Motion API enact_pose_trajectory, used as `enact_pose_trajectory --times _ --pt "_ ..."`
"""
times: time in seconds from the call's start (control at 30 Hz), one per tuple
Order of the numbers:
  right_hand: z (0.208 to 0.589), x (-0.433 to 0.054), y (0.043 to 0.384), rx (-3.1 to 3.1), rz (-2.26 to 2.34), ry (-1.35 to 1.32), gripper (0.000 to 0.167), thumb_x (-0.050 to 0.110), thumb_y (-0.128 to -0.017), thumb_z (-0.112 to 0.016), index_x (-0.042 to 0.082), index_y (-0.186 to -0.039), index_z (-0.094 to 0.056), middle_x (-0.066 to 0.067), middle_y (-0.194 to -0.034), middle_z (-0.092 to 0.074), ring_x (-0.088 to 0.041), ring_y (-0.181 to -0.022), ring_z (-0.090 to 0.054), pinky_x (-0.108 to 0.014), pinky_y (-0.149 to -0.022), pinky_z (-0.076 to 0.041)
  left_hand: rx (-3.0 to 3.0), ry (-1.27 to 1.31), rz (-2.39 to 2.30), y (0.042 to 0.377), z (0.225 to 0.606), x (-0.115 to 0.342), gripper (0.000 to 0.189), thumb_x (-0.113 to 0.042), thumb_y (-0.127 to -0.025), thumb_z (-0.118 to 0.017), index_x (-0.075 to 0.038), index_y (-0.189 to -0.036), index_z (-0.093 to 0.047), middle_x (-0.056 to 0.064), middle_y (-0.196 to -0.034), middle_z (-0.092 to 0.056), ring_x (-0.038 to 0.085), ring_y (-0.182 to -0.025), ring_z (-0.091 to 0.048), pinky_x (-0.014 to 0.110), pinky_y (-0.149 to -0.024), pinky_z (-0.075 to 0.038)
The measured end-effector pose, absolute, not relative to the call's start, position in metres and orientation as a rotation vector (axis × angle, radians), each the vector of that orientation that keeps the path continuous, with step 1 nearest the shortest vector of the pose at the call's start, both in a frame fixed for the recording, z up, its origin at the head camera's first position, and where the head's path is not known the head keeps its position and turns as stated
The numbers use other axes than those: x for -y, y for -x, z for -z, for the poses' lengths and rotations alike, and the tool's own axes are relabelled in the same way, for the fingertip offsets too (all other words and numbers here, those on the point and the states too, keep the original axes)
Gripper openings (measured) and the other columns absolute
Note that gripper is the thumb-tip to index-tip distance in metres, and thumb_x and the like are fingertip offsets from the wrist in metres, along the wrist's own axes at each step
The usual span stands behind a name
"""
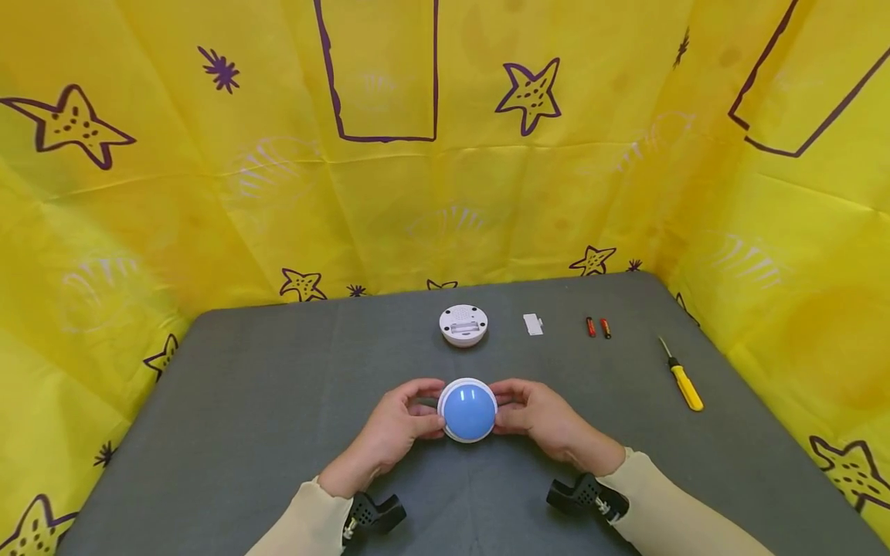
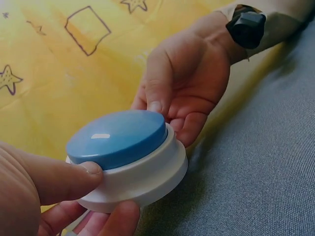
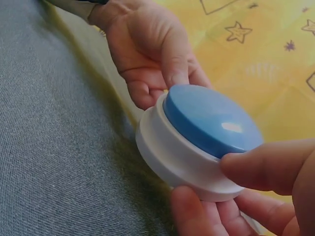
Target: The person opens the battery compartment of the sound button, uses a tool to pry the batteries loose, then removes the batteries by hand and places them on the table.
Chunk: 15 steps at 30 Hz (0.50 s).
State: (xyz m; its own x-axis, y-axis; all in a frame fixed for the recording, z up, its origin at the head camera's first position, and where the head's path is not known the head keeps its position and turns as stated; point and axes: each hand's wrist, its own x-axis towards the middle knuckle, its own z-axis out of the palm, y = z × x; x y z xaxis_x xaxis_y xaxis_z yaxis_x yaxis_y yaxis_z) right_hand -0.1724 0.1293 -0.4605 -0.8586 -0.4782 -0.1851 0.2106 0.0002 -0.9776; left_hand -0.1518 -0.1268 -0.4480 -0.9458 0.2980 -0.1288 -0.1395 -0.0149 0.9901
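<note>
Both hands grip a round push button (image 1: 470, 411) with a domed blue top and a white base, one from each side. My left hand (image 1: 402, 423) has its thumb at the blue cap's edge and its fingers under the white base, as the left wrist view shows. On the opposite side my right hand (image 1: 538, 419) pinches it the same way, its thumb (image 3: 256, 167) near the rim. The blue face points up toward the head camera, slightly tilted in the wrist views. The button's underside is hidden.
Behind the hands lies a second white round device (image 1: 463, 325), its battery slot facing up. To its right are a white battery cover (image 1: 533, 324), two red batteries (image 1: 591, 327) and a yellow-handled screwdriver (image 1: 684, 384). Yellow patterned cloth (image 1: 389, 208) encloses the grey table (image 1: 278, 401).
</note>
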Motion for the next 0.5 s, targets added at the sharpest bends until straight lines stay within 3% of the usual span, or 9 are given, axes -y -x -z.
enact_pose_trajectory --times 0.2,0.5 --pt "0.4607 -0.1316 0.1705 -1.767 1.931 0.299 0.043 -0.002 -0.093 -0.066 -0.013 -0.131 -0.050 -0.018 -0.114 -0.062 -0.027 -0.097 -0.064 -0.041 -0.087 -0.054 -1.958 -0.177 -2.036 0.1528 0.4492 0.1271 0.053 0.015 -0.084 -0.070 0.007 -0.134 -0.054 0.019 -0.121 -0.057 0.027 -0.090 -0.067 0.042 -0.076 -0.058" --pt "0.4587 -0.1291 0.1689 -1.756 1.958 0.267 0.042 -0.006 -0.090 -0.068 -0.010 -0.129 -0.052 -0.019 -0.111 -0.060 -0.029 -0.093 -0.064 -0.044 -0.083 -0.055 -1.930 -0.206 -2.043 0.1513 0.4537 0.1281 0.047 0.015 -0.087 -0.066 0.011 -0.133 -0.053 0.019 -0.115 -0.061 0.026 -0.092 -0.065 0.042 -0.080 -0.056"
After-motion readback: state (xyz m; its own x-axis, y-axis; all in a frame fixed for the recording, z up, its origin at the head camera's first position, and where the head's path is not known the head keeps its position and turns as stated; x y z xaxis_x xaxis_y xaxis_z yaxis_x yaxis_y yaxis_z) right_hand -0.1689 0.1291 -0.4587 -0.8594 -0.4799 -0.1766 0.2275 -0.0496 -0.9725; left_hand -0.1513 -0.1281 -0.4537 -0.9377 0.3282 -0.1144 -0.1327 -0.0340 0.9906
